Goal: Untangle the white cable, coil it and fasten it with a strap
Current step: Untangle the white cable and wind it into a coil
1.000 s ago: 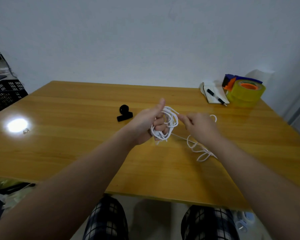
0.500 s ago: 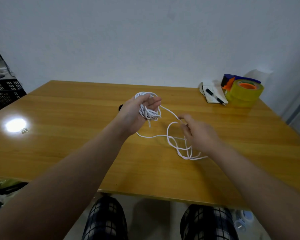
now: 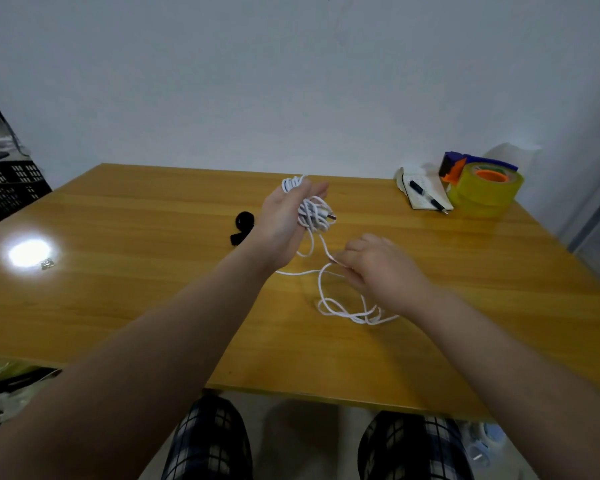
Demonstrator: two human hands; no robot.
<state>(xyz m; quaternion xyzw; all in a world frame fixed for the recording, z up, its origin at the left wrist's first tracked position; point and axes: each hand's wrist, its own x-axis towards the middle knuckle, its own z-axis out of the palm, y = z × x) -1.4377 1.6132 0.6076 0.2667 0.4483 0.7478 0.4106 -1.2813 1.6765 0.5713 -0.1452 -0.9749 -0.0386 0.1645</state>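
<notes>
The white cable (image 3: 314, 216) is partly wound round my left hand (image 3: 284, 220), which is raised above the wooden table (image 3: 153, 306) and holds the coil, with a metal plug sticking out to the right. From the coil a strand runs down to my right hand (image 3: 378, 268), whose fingertips pinch it. The loose remainder lies in tangled loops (image 3: 354, 311) on the table under my right wrist. A black strap (image 3: 242, 227) lies on the table just left of my left hand, partly hidden by it.
A yellow tape roll in a dispenser (image 3: 482, 188) and a notebook with a black pen (image 3: 425, 197) stand at the back right. A small metal piece (image 3: 47, 264) lies by a light glare at left. A black crate (image 3: 9, 188) sits beyond the left edge.
My left hand has lifted the coil up and away from me, first to the left, while my right hand stayed low, pinching the strand. The black strap has come back into view.
</notes>
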